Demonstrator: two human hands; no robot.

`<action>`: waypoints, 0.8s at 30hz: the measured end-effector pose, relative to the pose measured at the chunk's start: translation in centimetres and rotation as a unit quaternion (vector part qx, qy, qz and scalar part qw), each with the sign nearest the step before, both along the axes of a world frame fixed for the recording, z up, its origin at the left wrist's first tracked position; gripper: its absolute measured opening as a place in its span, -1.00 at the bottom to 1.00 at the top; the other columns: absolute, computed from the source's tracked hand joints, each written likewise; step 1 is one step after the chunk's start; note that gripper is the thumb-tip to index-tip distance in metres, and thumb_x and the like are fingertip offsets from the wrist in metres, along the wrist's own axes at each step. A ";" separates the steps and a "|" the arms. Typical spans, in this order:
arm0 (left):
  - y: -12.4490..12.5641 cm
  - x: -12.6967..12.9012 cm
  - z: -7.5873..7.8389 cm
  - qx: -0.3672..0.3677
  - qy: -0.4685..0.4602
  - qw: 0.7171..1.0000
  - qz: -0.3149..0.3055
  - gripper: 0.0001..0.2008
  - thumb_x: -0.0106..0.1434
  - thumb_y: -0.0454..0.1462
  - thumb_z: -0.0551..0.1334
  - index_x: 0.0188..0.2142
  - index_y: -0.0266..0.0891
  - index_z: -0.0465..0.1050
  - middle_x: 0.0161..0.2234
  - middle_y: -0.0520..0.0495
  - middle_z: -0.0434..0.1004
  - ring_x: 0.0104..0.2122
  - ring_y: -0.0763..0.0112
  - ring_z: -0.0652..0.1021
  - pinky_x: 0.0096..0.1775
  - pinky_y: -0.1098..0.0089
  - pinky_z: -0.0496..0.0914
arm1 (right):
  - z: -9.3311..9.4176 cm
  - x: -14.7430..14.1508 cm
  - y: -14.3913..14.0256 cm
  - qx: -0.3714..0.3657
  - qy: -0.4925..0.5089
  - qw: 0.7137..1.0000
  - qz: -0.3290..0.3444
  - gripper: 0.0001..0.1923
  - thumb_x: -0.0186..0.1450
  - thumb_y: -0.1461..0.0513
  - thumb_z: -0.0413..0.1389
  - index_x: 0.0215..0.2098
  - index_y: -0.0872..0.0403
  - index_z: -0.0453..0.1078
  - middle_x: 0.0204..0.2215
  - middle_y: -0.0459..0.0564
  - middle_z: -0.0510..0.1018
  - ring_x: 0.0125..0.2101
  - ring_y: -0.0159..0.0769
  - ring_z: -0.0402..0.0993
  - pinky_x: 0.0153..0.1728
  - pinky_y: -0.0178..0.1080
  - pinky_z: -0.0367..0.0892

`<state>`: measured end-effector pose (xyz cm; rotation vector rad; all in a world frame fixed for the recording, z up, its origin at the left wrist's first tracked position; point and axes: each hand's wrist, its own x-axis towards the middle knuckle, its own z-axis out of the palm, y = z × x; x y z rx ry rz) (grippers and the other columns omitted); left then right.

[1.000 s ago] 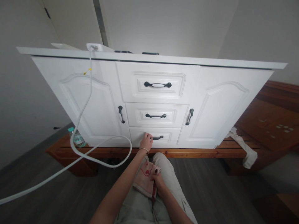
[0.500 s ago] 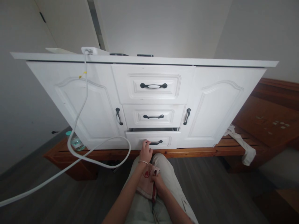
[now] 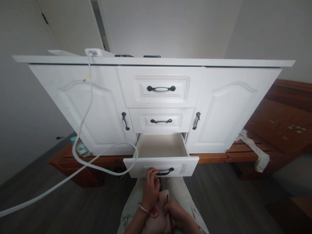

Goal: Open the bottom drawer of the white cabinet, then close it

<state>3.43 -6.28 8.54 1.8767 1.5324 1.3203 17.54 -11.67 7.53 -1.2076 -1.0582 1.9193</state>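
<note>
Bottom drawer (image 3: 161, 146) of white cabinet (image 3: 226, 104) pulled out, empty inside; left hand (image 3: 150, 188) fingers hooked on handle (image 3: 164, 172), right hand (image 3: 177, 213) gripping pink cloth (image 3: 158, 221).

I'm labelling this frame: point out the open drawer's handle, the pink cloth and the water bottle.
drawer handle (image 3: 165, 172), head view, dark bar's middle.
pink cloth (image 3: 158, 221), head view, its centre fold.
water bottle (image 3: 81, 149), head view, clear body.

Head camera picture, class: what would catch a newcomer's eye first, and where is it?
The bottom drawer of the white cabinet stands pulled out at centre, its visible inside bare, with the left hand on its black handle. Just below, the right hand holds a pink cloth on the lap. A thick white cable hangs down the cabinet's left door and loops towards the floor.
</note>
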 end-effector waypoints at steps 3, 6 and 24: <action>-1.4 -0.4 1.0 -0.020 -0.017 1.000 -0.011 -0.72 0.28 -0.35 0.11 -0.06 -0.14 0.48 0.05 -0.20 0.46 0.04 0.13 0.55 0.03 0.08 0.51 | 3.6 2.4 -0.2 -0.021 0.057 0.995 0.076 -0.46 -0.20 0.35 0.00 -0.26 -0.07 0.53 -0.29 -0.06 0.66 -0.12 0.04 0.57 -0.02 -0.03 0.38; -2.6 -0.7 1.3 -0.038 -0.034 0.999 -0.014 -0.76 0.32 -0.30 0.09 -0.11 -0.13 0.50 0.02 -0.20 0.51 0.06 0.11 0.54 0.08 0.04 0.48 | 8.5 4.8 0.6 0.088 -0.053 0.980 0.169 -0.37 -0.09 0.37 0.00 -0.07 -0.07 0.55 -0.08 -0.08 0.65 0.06 0.02 0.48 0.09 -0.08 0.32; -6.4 1.6 1.5 -0.069 -0.132 0.976 -0.158 -0.71 0.39 -0.12 0.09 -0.10 -0.03 0.59 -0.17 -0.16 0.60 -0.26 0.19 0.56 -0.22 0.23 0.46 | 21.1 1.5 18.9 0.474 -0.273 0.827 0.132 -0.33 0.24 0.47 -0.09 0.30 0.11 0.30 0.25 0.11 0.44 0.20 -0.13 0.36 0.27 0.00 0.20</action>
